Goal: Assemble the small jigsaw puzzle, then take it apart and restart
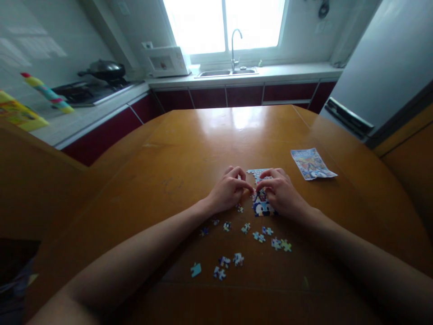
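Kitchen daylight falls on a wooden worktop (189,149), where a small joined patch of jigsaw (262,208) lies mid-table, by the look of it only a fraction built. The left hand (227,189) and right hand (282,195) rest curled on it, fingertips meeting at its far edge; whether either pinches a piece I cannot tell. Nearer, a dozen or so loose pieces (259,236) lie scattered, unplaced. A printed sheet (313,164) lies to the right. No box or tray holds pieces; the far sink (225,72) hides its contents.
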`<state>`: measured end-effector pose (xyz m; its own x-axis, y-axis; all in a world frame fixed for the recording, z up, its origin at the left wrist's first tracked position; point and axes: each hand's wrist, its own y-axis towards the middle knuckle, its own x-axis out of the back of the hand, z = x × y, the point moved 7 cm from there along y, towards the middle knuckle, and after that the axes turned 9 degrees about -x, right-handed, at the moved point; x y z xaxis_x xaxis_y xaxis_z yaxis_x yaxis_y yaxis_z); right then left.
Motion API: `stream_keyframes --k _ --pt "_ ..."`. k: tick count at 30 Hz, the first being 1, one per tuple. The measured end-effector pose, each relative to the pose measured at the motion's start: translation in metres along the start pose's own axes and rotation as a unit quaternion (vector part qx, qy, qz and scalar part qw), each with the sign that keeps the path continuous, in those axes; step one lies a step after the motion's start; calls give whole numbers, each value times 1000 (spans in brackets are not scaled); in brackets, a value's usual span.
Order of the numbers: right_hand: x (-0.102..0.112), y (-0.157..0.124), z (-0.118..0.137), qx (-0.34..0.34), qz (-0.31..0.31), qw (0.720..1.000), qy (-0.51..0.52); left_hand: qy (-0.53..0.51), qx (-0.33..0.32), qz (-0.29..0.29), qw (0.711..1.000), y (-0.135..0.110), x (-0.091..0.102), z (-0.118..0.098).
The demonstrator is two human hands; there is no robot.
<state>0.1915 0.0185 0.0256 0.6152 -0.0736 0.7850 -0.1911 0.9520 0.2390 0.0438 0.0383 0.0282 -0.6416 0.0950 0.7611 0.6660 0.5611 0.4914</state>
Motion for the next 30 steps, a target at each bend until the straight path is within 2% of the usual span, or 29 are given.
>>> stream_keyframes --k 12,22,26,30 --pt "0 0 0 -12 12 1000 -2 -23 -12 -32 999 2 4 -1" --pt "-1 0 -2 -8 9 1000 6 -17 -6 0 1000 2 0 -2" --pt "6 -1 6 6 -20 999 26 -23 16 -34 999 1 4 5" --pt "10 -11 30 48 -43 998 22 -22 63 -87 994 1 11 15"
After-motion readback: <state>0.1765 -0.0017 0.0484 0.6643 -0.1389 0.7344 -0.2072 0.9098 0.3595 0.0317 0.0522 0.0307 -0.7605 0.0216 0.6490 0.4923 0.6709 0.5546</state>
